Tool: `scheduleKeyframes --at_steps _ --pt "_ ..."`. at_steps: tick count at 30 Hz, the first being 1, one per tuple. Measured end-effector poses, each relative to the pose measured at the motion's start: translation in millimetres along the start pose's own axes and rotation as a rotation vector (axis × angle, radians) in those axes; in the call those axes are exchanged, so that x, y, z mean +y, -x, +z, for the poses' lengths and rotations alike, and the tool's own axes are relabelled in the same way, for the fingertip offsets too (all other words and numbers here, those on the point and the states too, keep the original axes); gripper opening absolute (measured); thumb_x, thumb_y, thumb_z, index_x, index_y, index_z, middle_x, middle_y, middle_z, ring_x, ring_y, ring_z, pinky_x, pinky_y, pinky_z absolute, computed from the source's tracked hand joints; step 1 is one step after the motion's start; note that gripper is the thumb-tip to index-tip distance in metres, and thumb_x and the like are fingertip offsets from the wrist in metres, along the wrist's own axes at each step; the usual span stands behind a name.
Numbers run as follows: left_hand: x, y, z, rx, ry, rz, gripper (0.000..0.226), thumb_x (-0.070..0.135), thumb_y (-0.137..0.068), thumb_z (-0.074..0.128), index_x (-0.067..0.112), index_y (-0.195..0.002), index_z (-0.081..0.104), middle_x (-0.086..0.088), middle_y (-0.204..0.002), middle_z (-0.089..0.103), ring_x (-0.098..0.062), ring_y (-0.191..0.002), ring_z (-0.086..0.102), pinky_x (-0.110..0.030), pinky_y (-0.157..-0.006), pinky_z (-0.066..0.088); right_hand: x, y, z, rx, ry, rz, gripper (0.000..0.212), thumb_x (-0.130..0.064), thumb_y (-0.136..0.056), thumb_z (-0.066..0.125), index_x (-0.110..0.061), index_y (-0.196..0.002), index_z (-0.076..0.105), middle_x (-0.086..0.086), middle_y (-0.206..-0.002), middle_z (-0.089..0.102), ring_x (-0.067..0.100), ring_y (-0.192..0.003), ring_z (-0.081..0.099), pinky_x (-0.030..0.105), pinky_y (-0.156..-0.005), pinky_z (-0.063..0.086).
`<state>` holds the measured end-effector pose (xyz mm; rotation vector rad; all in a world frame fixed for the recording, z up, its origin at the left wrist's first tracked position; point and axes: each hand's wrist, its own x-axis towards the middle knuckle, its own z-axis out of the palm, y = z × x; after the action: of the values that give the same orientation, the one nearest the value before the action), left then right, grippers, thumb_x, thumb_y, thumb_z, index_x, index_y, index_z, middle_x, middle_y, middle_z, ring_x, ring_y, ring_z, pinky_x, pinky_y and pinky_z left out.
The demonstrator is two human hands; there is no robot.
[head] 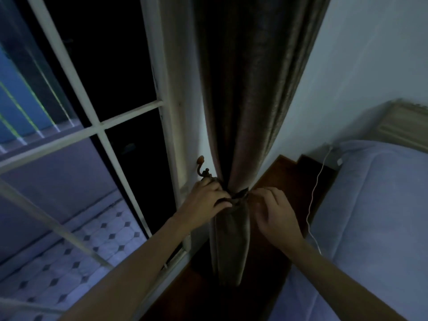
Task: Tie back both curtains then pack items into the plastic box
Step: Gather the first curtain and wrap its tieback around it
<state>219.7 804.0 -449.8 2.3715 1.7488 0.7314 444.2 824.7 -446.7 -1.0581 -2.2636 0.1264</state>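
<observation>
Curtain (243, 100) hangs gathered between window frame (166, 126) and wall, cinched at a narrow waist by a dark tie (240, 196). Left hand (208, 200) has fingers curled round the tie's left side, just below the hook (202, 167) on the frame. Right hand (275, 212) pinches the tie's right end with thumb and fingertips (dim light, exact contact hard to make out). Tie sits between both hands, wrapped round the curtain. Bed (370, 205) to the right, white cable (315, 193) beside it.
</observation>
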Motion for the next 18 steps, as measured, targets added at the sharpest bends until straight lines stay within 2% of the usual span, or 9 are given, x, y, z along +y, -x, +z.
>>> scheduleKeyframes --at_steps 2,3,4,6,7,10,14,18 --pt "3 5 7 0.059 -0.013 -0.020 0.030 0.048 -0.084 0.058 0.026 -0.099 0.072 0.005 -0.090 0.062 -0.015 -0.097 0.048 -0.036 -0.086 0.046 7 11 11 -0.163 -0.136 0.272 0.021 -0.013 -0.088 0.062 -0.022 -0.107 0.062 -0.007 -0.103 0.061 0.009 -0.093 0.059 0.017 -0.077 0.045" --pt "3 9 9 0.100 -0.006 -0.037 0.032 0.049 -0.083 0.056 0.025 -0.097 0.072 0.006 -0.088 0.062 -0.015 -0.094 0.048 -0.038 -0.083 0.048 8 13 17 -0.217 -0.248 0.408 0.015 -0.017 -0.090 0.061 -0.025 -0.102 0.063 -0.009 -0.098 0.064 0.008 -0.090 0.061 0.015 -0.075 0.045" --pt "3 13 11 0.136 0.009 -0.058 0.034 0.050 -0.083 0.054 0.024 -0.095 0.072 0.006 -0.087 0.061 -0.014 -0.094 0.048 -0.039 -0.082 0.049 8 13 24 -0.243 -0.432 0.581 0.008 -0.021 -0.091 0.060 -0.025 -0.096 0.065 -0.008 -0.094 0.067 0.010 -0.088 0.064 0.018 -0.075 0.047" --pt "5 21 10 0.168 0.072 -0.109 0.037 0.052 -0.083 0.052 0.023 -0.097 0.070 0.006 -0.091 0.059 -0.014 -0.098 0.047 -0.039 -0.086 0.048 2 8 36 -0.255 -0.851 0.921 0.013 -0.025 -0.094 0.058 -0.020 -0.091 0.069 -0.001 -0.088 0.071 0.018 -0.084 0.067 0.029 -0.076 0.053" --pt "7 24 8 0.173 0.109 -0.136 0.039 0.054 -0.083 0.052 0.023 -0.098 0.070 0.007 -0.094 0.057 -0.014 -0.101 0.046 -0.036 -0.089 0.046 -3 6 41 -0.254 -1.015 1.019 0.016 -0.027 -0.095 0.058 -0.017 -0.090 0.069 0.001 -0.086 0.070 0.019 -0.081 0.067 0.032 -0.076 0.052" --pt "12 28 4 0.181 0.136 -0.192 0.044 0.060 -0.080 0.052 0.025 -0.099 0.070 0.007 -0.093 0.054 -0.013 -0.103 0.044 -0.031 -0.090 0.043 -17 -3 49 -0.248 -1.270 1.101 0.019 -0.029 -0.096 0.056 -0.013 -0.088 0.064 0.001 -0.076 0.065 0.014 -0.069 0.062 0.028 -0.068 0.047" --pt "12 33 3 0.284 0.215 -0.290 0.031 0.050 -0.084 0.055 0.025 -0.092 0.071 0.010 -0.092 0.045 -0.016 -0.102 0.046 -0.037 -0.090 0.047 -26 -2 61 -0.298 -1.499 1.169 0.015 -0.026 -0.096 0.057 -0.015 -0.087 0.059 -0.002 -0.072 0.062 0.010 -0.065 0.059 0.023 -0.059 0.044" --pt "8 49 10 0.433 0.261 -0.395 0.022 0.043 -0.085 0.062 0.022 -0.092 0.068 0.009 -0.095 0.043 -0.014 -0.096 0.048 -0.036 -0.088 0.046 -33 7 77 -0.377 -1.365 1.089 0.016 -0.030 -0.096 0.057 -0.018 -0.086 0.058 -0.002 -0.075 0.062 0.012 -0.069 0.059 0.024 -0.065 0.043"
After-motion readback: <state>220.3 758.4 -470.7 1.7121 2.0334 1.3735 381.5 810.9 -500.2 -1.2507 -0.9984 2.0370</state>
